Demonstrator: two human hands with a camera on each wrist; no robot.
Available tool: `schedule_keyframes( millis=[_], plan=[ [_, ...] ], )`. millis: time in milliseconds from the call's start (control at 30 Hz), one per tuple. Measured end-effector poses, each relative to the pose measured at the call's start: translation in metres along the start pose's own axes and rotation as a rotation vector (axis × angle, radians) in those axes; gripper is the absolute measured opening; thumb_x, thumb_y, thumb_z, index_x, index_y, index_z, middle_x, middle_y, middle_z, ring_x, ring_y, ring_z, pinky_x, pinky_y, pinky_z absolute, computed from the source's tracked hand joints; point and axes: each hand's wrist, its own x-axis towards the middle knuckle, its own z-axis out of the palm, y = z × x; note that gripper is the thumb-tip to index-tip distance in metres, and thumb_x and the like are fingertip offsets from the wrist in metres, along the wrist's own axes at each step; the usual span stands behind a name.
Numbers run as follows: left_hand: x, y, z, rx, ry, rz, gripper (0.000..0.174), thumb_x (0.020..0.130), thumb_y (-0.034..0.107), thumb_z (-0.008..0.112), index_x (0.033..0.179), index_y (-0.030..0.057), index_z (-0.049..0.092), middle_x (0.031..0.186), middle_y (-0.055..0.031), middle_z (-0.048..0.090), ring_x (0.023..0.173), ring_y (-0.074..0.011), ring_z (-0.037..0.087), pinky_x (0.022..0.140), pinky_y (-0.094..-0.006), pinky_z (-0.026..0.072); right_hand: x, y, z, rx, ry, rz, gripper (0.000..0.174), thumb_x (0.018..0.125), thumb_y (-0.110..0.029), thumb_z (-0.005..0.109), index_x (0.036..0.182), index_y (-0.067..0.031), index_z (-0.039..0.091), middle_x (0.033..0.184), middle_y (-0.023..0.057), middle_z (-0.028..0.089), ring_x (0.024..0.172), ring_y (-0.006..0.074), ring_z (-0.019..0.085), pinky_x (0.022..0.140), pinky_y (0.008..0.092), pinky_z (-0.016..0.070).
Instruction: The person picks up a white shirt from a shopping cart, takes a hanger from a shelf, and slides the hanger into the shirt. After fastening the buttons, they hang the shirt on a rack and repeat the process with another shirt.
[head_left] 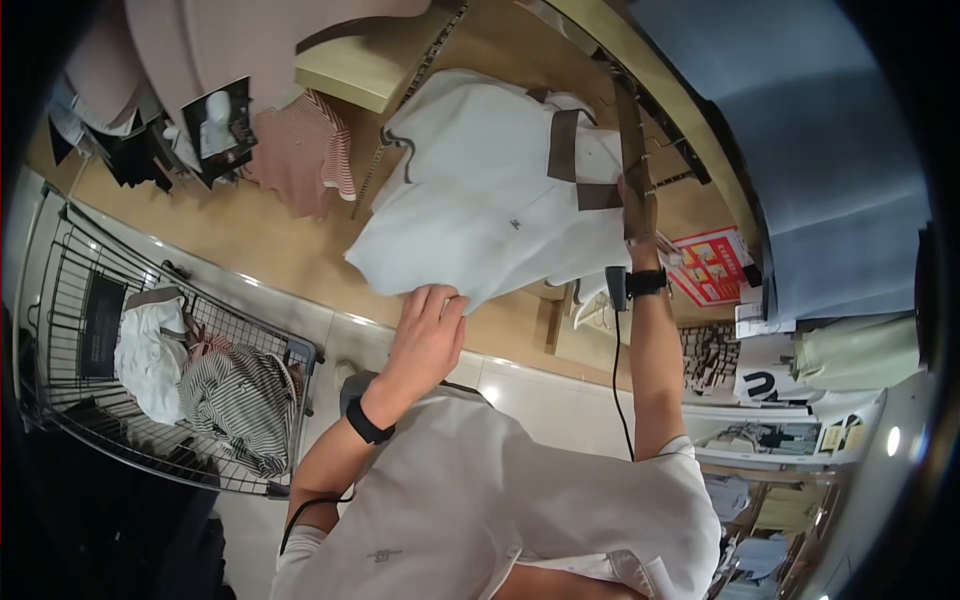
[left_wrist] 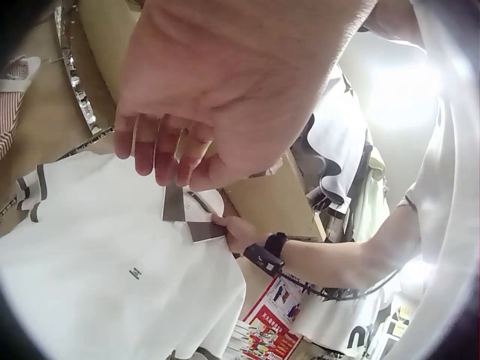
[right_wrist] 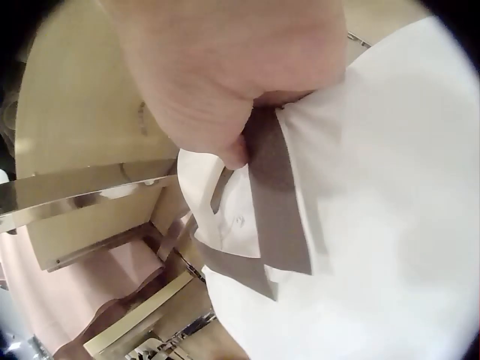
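A white polo shirt (head_left: 470,190) with a grey-brown collar and a small dark chest emblem hangs spread out in front of me. My right hand (right_wrist: 232,67) pinches it at the collar (right_wrist: 277,195), thumb on the collar's inner side. In the head view a metal rail mostly covers that hand. My left hand (head_left: 428,340) is at the shirt's near edge, its fingertips overlapping the fabric there. Seen from the left wrist, the fingers of that hand are relaxed, with no cloth held between them.
A wire shopping cart (head_left: 60,330) stands at the left with a striped garment (head_left: 240,400) and a white garment (head_left: 150,350) inside. Metal rail (head_left: 636,150), red-and-white sign (head_left: 712,265) and blue garments (head_left: 830,150) are at the right. A striped red shirt (head_left: 300,150) hangs at the back left.
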Motion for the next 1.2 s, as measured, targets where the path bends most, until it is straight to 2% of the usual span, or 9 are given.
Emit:
schedule_keyframes(
  millis=[133,200,267,300,533,733,900,967,1200],
  plan=[
    [-0.014,-0.002,0.000,0.011,0.023,-0.056,0.030,0.078,0.001,0.063,0.108,0.0003,0.057,0.107,-0.0137,0.055,0.101,-0.0335,0.051,0.088,-0.0428,0.0412,0.019,-0.038,0.020,0.339,-0.031,0.275,0.050,0.093,-0.034,0.064,0.129,-0.0007,0.053,0.117,0.0077,0.061,0.105,0.0162,0.057,0.094,0.0347,0.0446],
    [-0.020,-0.002,-0.003,0.007,0.008,-0.086,0.028,0.079,0.001,0.063,0.106,0.0004,0.057,0.106,-0.0143,0.054,0.101,-0.0339,0.051,0.088,-0.0427,0.0414,0.050,0.014,0.009,-0.278,-0.063,0.242,0.049,0.092,-0.037,0.064,0.124,-0.0001,0.056,0.110,0.0074,0.062,0.098,0.0170,0.056,0.089,0.0342,0.0441],
    [-0.026,-0.004,-0.007,0.014,0.022,-0.105,0.026,0.079,0.001,0.063,0.105,0.0004,0.057,0.105,-0.0142,0.055,0.100,-0.0338,0.051,0.088,-0.0426,0.0415,0.068,0.056,0.010,-0.737,-0.075,-0.400,0.046,0.091,-0.037,0.064,0.120,-0.0009,0.057,0.106,0.0062,0.062,0.094,0.0167,0.054,0.088,0.0329,0.0425],
    [-0.031,-0.004,-0.009,0.017,0.021,-0.124,0.025,0.079,0.002,0.063,0.104,0.0005,0.058,0.105,-0.0141,0.055,0.100,-0.0338,0.051,0.088,-0.0425,0.0416,0.074,0.075,0.008,-0.589,-0.193,-0.064,0.046,0.091,-0.036,0.064,0.122,-0.0019,0.057,0.109,0.0066,0.062,0.097,0.0167,0.055,0.090,0.0312,0.0416],
    [-0.049,-0.004,-0.024,0.064,0.047,-0.155,0.023,0.079,0.002,0.063,0.101,0.0005,0.059,0.099,-0.0138,0.056,0.096,-0.0335,0.053,0.086,-0.0423,0.0422,0.078,0.097,0.012,-0.228,-0.277,0.001,0.049,0.091,-0.037,0.063,0.125,-0.0021,0.055,0.113,0.0100,0.062,0.101,0.0187,0.056,0.091,0.0304,0.0418],
    [-0.063,0.002,-0.028,0.084,0.008,-0.161,0.021,0.079,0.002,0.064,0.099,-0.0001,0.060,0.099,-0.0142,0.057,0.095,-0.0345,0.054,0.085,-0.0424,0.0426,0.072,0.105,0.016,-0.909,-0.109,-0.040,0.056,0.087,-0.040,0.066,0.124,-0.0002,0.054,0.110,0.0160,0.064,0.101,0.0268,0.061,0.088,0.0371,0.0466],
    [-0.089,-0.004,-0.023,0.025,-0.072,-0.205,0.018,0.080,0.003,0.062,0.098,-0.0002,0.061,0.097,-0.0169,0.058,0.092,-0.0365,0.056,0.082,-0.0440,0.0451,0.019,0.125,0.036,-1.146,0.372,-0.014,0.062,0.084,-0.046,0.067,0.123,0.0013,0.055,0.116,0.0233,0.061,0.107,0.0382,0.059,0.093,0.0462,0.0455],
    [-0.096,-0.005,-0.024,-0.018,-0.144,-0.216,0.018,0.081,0.004,0.062,0.098,-0.0003,0.060,0.097,-0.0170,0.058,0.090,-0.0370,0.057,0.080,-0.0444,0.0459,-0.043,0.100,0.054,-0.649,0.531,-0.295,0.045,0.076,-0.012,0.062,0.119,-0.0016,0.050,0.114,0.0229,0.055,0.098,0.0430,0.056,0.075,0.0497,0.0474],
    [-0.108,-0.023,-0.014,-0.067,-0.445,-0.288,0.016,0.082,0.007,0.063,0.097,-0.0001,0.060,0.095,-0.0157,0.060,0.088,-0.0350,0.061,0.078,-0.0432,0.0486,-0.263,0.057,0.092,-0.667,0.073,0.215,0.037,0.079,-0.002,0.061,0.114,0.0019,0.051,0.114,0.0250,0.053,0.103,0.0442,0.055,0.089,0.0463,0.0466]
  ],
)
